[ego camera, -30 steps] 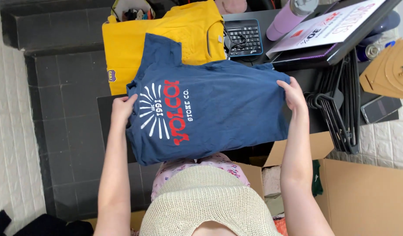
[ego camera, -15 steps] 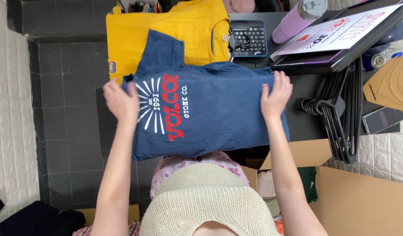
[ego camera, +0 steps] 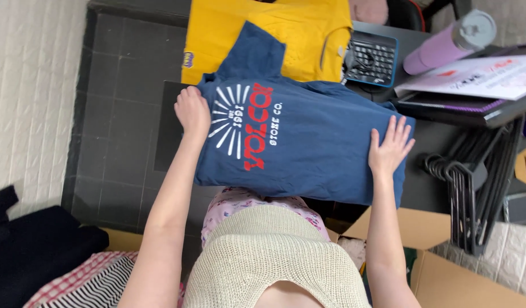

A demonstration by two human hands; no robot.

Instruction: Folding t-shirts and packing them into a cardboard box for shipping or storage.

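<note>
Nearest the camera, at 6 o'clock, sits the person's beige knitted top (ego camera: 274, 256), coarse and ribbed, with an open brown cardboard box (ego camera: 445, 268) at 4 o'clock and a striped cloth (ego camera: 98, 285) at 7 o'clock.

Above that, a navy blue T-shirt (ego camera: 314, 142) of soft cotton, printed in red and white, lies spread across the near edge of the dark surface (ego camera: 428, 171), filling the centre of the view. The left hand (ego camera: 192, 111), at 10 o'clock on the shirt, rests on its edge with the fingers curled loosely; whether they pinch the cloth cannot be told. The right hand (ego camera: 390, 148), at 3 o'clock, lies flat on the fabric, fingers (ego camera: 397, 128) spread wide and gripping nothing.

A bundle of thin black hangers (ego camera: 474, 194) lies at 4 o'clock on the surface. Farther off, a yellow shirt (ego camera: 274, 40) lies at 12 o'clock, a small black keyboard (ego camera: 374, 57) and a lilac cylindrical bottle (ego camera: 445, 43) at 1 o'clock. The floor (ego camera: 126, 114) is dark square tile at 9 o'clock, meeting a white brick wall (ego camera: 29, 85).
</note>
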